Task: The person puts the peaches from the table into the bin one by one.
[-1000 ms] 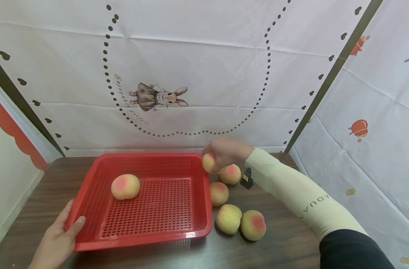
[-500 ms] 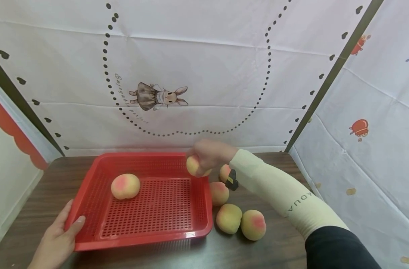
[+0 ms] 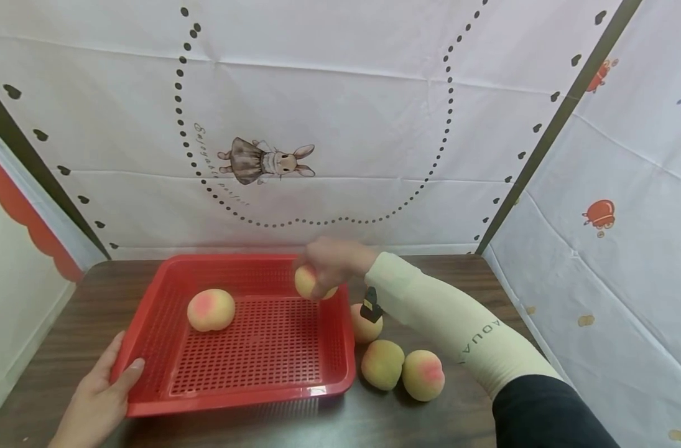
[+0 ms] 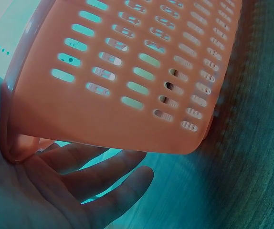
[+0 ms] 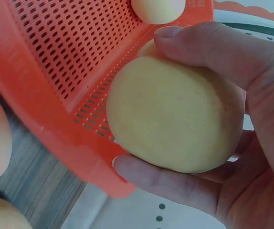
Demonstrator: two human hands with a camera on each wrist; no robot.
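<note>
My right hand [image 3: 331,264] holds a yellow peach [image 5: 175,114] over the right part of the red plastic basket [image 3: 250,398]. In the right wrist view, thumb and fingers lie on opposite sides of the fruit, and a small rounded yellow part shows behind it. The left hand [image 3: 96,389] grips the basket's near left corner, its thumb on top of the rim and its fingers [image 4: 122,191] spread under the edge. Another peach [image 3: 211,310], pink on top, lies in the basket's left half.
To the basket's right, several peaches [image 3: 423,375] sit on the dark wood table [image 3: 463,423], one partly behind the right wrist's black camera [image 3: 370,305]. A white printed cloth [image 3: 346,124] hangs behind the table, and another closes the right side.
The right hand has carried its peach leftward, from beside the basket's right rim to over the basket's inside. My left hand keeps its grip on the corner.
</note>
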